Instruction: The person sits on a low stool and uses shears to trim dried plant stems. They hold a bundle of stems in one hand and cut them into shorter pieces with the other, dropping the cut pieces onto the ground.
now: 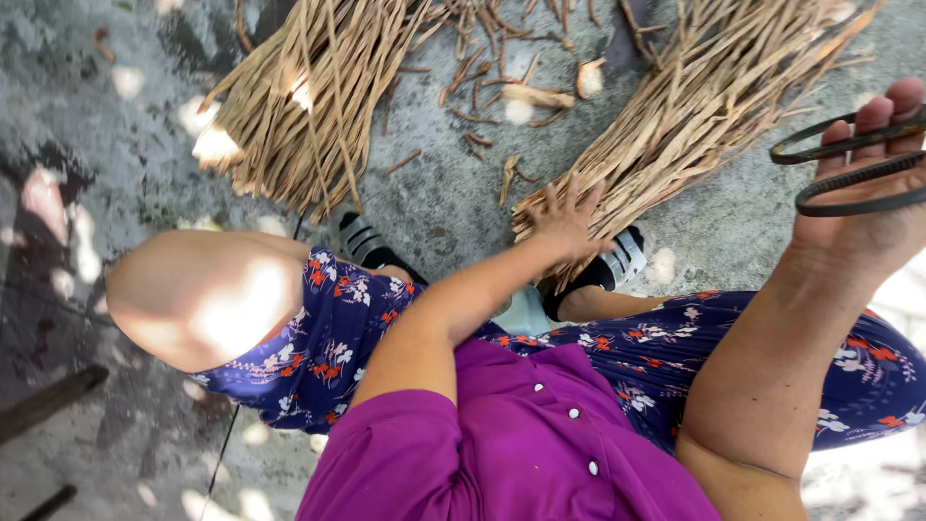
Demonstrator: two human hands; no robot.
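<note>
Concrete ground (434, 207), grey w/ sun patches, spreads out past both hands. No boxes, baskets or other containers show; the dry stuff lies loose on the ground

Biggest items: two bundles of dry tan strips. Right bundle (694, 106) runs from upper right down to the left hand; its near end sits under that hand's fingers, beside a foot in a black-and-white sandal (617, 260). Left bundle (309, 96) lies well left of the left hand, fanned out, near end just above the other sandal (362, 241). Between the bundles, beyond the left hand, broken bits & scraps (502, 96) are scattered

Person sits low, purple buttoned shirt, floral navy trousers, bare knee far left of the hands

Left hand (564, 224): arm stretched fwd, fingers spread wide apart, palm down, tips resting on the near end of the right bundle. Not closed round anything

Right hand (863, 207): raised at the right edge, well apart from the left hand & above the ground. Fingers mostly straight, only lightly curled, w/ two dark thin bands (849, 169), looped like flat rubber rings, hanging across them. Thumb not visible, so can't tell how tight the bands are held
</note>
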